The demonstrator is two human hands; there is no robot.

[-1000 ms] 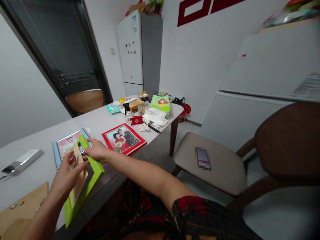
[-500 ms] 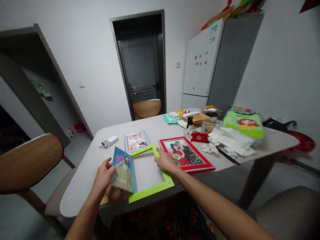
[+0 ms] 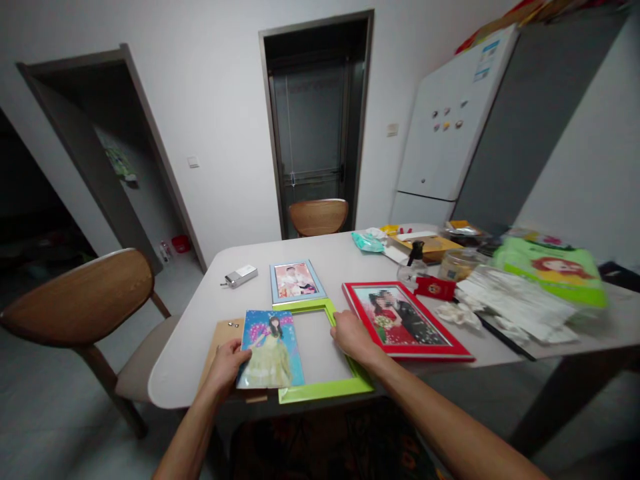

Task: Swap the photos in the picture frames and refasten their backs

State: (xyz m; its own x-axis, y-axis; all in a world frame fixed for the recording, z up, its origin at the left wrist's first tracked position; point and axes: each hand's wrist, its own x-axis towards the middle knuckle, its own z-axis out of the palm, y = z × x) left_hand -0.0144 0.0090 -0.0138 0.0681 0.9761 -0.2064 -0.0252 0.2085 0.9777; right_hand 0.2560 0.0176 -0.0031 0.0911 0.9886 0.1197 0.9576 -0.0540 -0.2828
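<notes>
My left hand (image 3: 231,363) pinches the left edge of a picture (image 3: 267,353) of a figure in a pale yellow gown on blue. The picture overlaps the left side of a lime green picture frame (image 3: 325,391), whose opening shows the white tabletop. On the frame's right side my right hand (image 3: 353,339) is closed around the edge. Beneath my left hand and the picture lies a brown board (image 3: 224,332), partly hidden, with small metal bits near its top. A light blue framed picture (image 3: 299,281) lies just beyond the green frame, and a red framed picture (image 3: 407,317) to its right.
A silver device (image 3: 241,276) lies at the table's (image 3: 200,320) left. Crowding the right side are a small red booklet (image 3: 434,288), white papers (image 3: 513,300), a black strip (image 3: 507,338), a clear tub (image 3: 453,265) and a green package (image 3: 550,270). Wooden chairs stand left and behind.
The picture has gone from tilted up to lying nearly flat over the frame's left side. The green frame has been lowered flatter. My view has shifted left, revealing the brown board.
</notes>
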